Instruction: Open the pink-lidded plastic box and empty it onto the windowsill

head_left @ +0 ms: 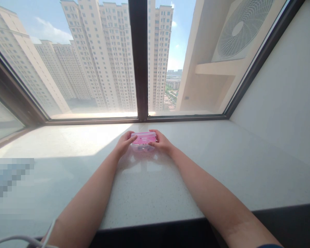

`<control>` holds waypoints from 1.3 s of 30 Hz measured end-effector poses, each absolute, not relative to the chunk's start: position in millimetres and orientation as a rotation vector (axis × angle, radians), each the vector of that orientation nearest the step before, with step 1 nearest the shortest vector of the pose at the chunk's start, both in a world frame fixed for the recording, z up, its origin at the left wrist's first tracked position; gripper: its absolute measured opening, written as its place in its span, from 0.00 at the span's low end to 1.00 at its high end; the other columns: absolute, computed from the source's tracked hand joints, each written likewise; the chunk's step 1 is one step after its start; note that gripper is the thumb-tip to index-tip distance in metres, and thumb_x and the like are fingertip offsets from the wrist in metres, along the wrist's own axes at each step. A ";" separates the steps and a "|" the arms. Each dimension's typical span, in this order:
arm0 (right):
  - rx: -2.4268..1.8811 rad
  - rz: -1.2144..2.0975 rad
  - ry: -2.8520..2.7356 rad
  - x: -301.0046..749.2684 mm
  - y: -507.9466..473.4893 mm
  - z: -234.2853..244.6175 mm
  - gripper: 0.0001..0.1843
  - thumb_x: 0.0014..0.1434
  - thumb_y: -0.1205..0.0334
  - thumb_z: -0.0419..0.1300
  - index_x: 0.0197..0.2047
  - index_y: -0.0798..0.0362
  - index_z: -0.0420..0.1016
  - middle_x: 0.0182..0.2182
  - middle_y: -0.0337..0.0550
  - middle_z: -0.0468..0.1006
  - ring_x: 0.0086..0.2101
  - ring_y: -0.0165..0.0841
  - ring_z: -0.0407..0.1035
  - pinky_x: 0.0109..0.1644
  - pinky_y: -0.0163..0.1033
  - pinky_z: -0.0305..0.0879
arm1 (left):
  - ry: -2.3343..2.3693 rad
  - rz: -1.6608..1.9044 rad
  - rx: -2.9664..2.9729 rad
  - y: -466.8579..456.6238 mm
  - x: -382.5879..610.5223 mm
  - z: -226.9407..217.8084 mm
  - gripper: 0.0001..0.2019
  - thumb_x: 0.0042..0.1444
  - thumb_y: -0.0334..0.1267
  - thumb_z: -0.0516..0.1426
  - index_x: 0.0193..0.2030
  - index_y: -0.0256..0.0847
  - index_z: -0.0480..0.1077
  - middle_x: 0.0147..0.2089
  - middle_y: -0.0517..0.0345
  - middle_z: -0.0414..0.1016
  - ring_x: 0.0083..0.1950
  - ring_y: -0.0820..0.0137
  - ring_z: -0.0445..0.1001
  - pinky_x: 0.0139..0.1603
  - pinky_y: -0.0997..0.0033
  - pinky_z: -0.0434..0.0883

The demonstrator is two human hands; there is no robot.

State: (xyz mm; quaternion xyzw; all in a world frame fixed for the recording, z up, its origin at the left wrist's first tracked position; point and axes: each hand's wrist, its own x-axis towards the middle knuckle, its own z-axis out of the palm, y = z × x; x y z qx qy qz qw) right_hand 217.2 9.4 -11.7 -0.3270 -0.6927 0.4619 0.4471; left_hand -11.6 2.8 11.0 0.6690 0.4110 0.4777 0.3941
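Cable (18,237), white and thin, curves at the near left corner beside the left forearm (85,199). A dark strip (150,237) runs along the near edge of the broad, pale sill (150,199), whose glossy surface is finely speckled, mostly shaded, with a bright patch of sunlight (74,137) at far left. Toward the sill's far side, centred before the window, is a small pink container (144,138), the left hand (124,142) closed around its left end and the right hand (163,142) around its right. It looks rounded and see-through, vivid pink above, with a paler rim, and clearer below, where dark specks are too small to make out; I cannot tell whether it touches the sill. A plain white wall (281,93) rises on the right. Beyond, a dark brown window frame (139,62) divides the glass, with a fan unit (244,31) outside at right and tall beige towers (113,51) under blue sky (51,24).
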 end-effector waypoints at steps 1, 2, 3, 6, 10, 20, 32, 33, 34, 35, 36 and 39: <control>-0.803 1.153 -1.711 217.2 9.2 -11.3 0.43 0.44 0.52 0.70 0.59 0.51 0.57 0.49 0.50 0.73 0.47 0.42 0.70 0.48 0.45 0.67 | 1.062 1.218 1.720 3.2 -11.3 11.0 0.20 0.52 0.53 0.57 0.41 0.38 0.69 0.35 0.57 0.72 0.38 0.65 0.70 0.40 0.68 0.65; -0.793 1.161 -1.707 217.1 8.9 -10.9 0.42 0.44 0.52 0.70 0.59 0.51 0.57 0.49 0.51 0.72 0.47 0.42 0.70 0.49 0.45 0.67 | 1.086 1.225 1.745 3.6 -11.0 11.0 0.20 0.53 0.54 0.56 0.40 0.38 0.69 0.34 0.57 0.72 0.37 0.66 0.70 0.40 0.68 0.65; -0.780 1.169 -1.704 216.9 8.6 -10.5 0.42 0.44 0.53 0.70 0.59 0.51 0.57 0.50 0.50 0.72 0.48 0.42 0.69 0.49 0.45 0.66 | 1.110 1.230 1.767 4.0 -10.9 10.9 0.20 0.54 0.55 0.55 0.39 0.38 0.69 0.34 0.57 0.72 0.37 0.66 0.70 0.40 0.68 0.65; -0.709 1.216 -1.694 215.9 7.3 -9.4 0.40 0.45 0.53 0.69 0.59 0.51 0.58 0.51 0.51 0.73 0.49 0.43 0.68 0.50 0.45 0.65 | 1.163 1.248 1.799 5.4 -10.5 10.6 0.22 0.55 0.58 0.52 0.35 0.38 0.70 0.31 0.58 0.72 0.35 0.67 0.69 0.38 0.68 0.64; -0.640 1.290 -1.664 213.8 5.1 -7.8 0.40 0.44 0.53 0.69 0.57 0.51 0.59 0.50 0.51 0.73 0.49 0.44 0.68 0.48 0.45 0.67 | 1.225 1.288 1.781 8.2 -11.0 8.9 0.25 0.53 0.62 0.52 0.30 0.39 0.69 0.29 0.58 0.72 0.34 0.66 0.69 0.37 0.68 0.65; -0.627 1.463 -1.597 213.0 2.5 -6.6 0.42 0.43 0.59 0.70 0.59 0.51 0.57 0.40 0.46 0.76 0.37 0.39 0.72 0.40 0.41 0.69 | 1.361 1.331 1.552 10.5 -14.9 6.5 0.31 0.51 0.66 0.50 0.30 0.35 0.75 0.22 0.53 0.74 0.25 0.67 0.71 0.31 0.68 0.66; -0.835 1.312 -1.686 219.1 15.0 -17.7 0.46 0.42 0.55 0.70 0.62 0.56 0.59 0.52 0.52 0.70 0.50 0.44 0.67 0.54 0.47 0.63 | 1.396 1.322 1.417 11.6 -14.2 6.5 0.28 0.53 0.61 0.51 0.24 0.35 0.73 0.20 0.52 0.74 0.22 0.68 0.70 0.26 0.69 0.66; -0.859 1.273 -1.712 220.2 16.3 -18.8 0.45 0.42 0.54 0.70 0.62 0.56 0.60 0.53 0.52 0.70 0.50 0.45 0.67 0.55 0.48 0.62 | 1.405 1.316 1.422 11.8 -14.6 6.4 0.28 0.53 0.61 0.51 0.23 0.35 0.73 0.19 0.52 0.73 0.21 0.68 0.70 0.25 0.69 0.65; -0.884 1.230 -1.744 221.3 17.4 -19.8 0.44 0.43 0.53 0.70 0.61 0.56 0.61 0.53 0.52 0.70 0.50 0.45 0.67 0.55 0.48 0.62 | 1.423 1.308 1.433 11.8 -14.9 6.5 0.28 0.53 0.61 0.51 0.22 0.36 0.73 0.18 0.53 0.73 0.20 0.69 0.69 0.24 0.70 0.65; -0.903 1.187 -1.777 222.4 18.1 -20.5 0.43 0.44 0.52 0.69 0.61 0.55 0.62 0.53 0.51 0.70 0.50 0.45 0.67 0.55 0.49 0.62 | 1.448 1.299 1.448 11.5 -15.3 6.9 0.28 0.54 0.61 0.50 0.21 0.36 0.72 0.17 0.53 0.72 0.19 0.69 0.68 0.24 0.70 0.64; -0.919 1.145 -1.811 223.4 18.5 -20.6 0.43 0.44 0.51 0.69 0.61 0.55 0.62 0.53 0.51 0.71 0.49 0.44 0.68 0.54 0.49 0.63 | 1.473 1.290 1.466 11.0 -15.5 7.5 0.29 0.54 0.61 0.49 0.20 0.37 0.72 0.16 0.54 0.71 0.19 0.69 0.67 0.23 0.70 0.63; -0.937 1.036 -1.887 225.3 16.7 -18.0 0.39 0.46 0.49 0.67 0.59 0.55 0.64 0.52 0.51 0.71 0.45 0.42 0.70 0.49 0.45 0.66 | 1.546 1.256 1.517 8.4 -15.4 10.1 0.29 0.54 0.61 0.48 0.18 0.38 0.71 0.14 0.55 0.69 0.16 0.70 0.65 0.22 0.69 0.62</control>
